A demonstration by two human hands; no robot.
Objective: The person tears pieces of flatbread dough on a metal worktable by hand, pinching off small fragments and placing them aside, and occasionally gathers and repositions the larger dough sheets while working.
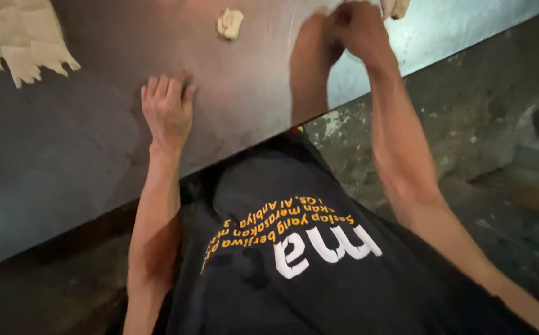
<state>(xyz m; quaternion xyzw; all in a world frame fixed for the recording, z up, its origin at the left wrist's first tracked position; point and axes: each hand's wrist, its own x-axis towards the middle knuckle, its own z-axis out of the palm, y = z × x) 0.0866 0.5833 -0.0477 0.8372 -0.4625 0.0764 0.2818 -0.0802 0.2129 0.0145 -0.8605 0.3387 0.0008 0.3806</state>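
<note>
A pale piece of dough [396, 7] was pinched in the closed right hand [357, 28] at the far edge of the metal table [64, 155]. The left hand [167, 108] was laid flat and empty on the tabletop. A small dough lump [230, 23] was seen between the hands, and a torn dough sheet [18, 37] well apart at the far left.

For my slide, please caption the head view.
Left hand flat on steel table; right hand at dough piece.
</note>
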